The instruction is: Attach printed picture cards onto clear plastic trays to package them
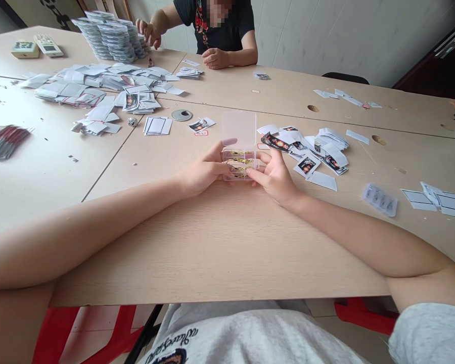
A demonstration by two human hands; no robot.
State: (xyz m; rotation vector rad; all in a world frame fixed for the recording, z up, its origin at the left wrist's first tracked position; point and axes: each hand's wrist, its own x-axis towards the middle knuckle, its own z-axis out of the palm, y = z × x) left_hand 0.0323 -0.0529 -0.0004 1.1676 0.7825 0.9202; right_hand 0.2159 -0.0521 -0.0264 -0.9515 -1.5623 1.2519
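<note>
L hand (pixel 202 172) and R hand (pixel 273 178) fingers pinched open clear plastic box (pixel 239 169), gold-coloured items (pixel 240 161) already in compartments, loose printed cards (pixel 322 154) still piled on bench (pixel 212 242).

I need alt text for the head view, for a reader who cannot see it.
Left hand and right hand hold a clear plastic box, lid open, with gold-coloured items in its compartments, on a wood table. White paper cards lie around; a co-worker sits opposite.

On the light wooden bench (pixel 220 242), loose white paper cards (pixel 98 81) sprawl toward the far left, beyond them rise stacks of clear plastic packets (pixel 109 38), and two remote controls (pixel 48 45) lie in the far-left corner.
</note>
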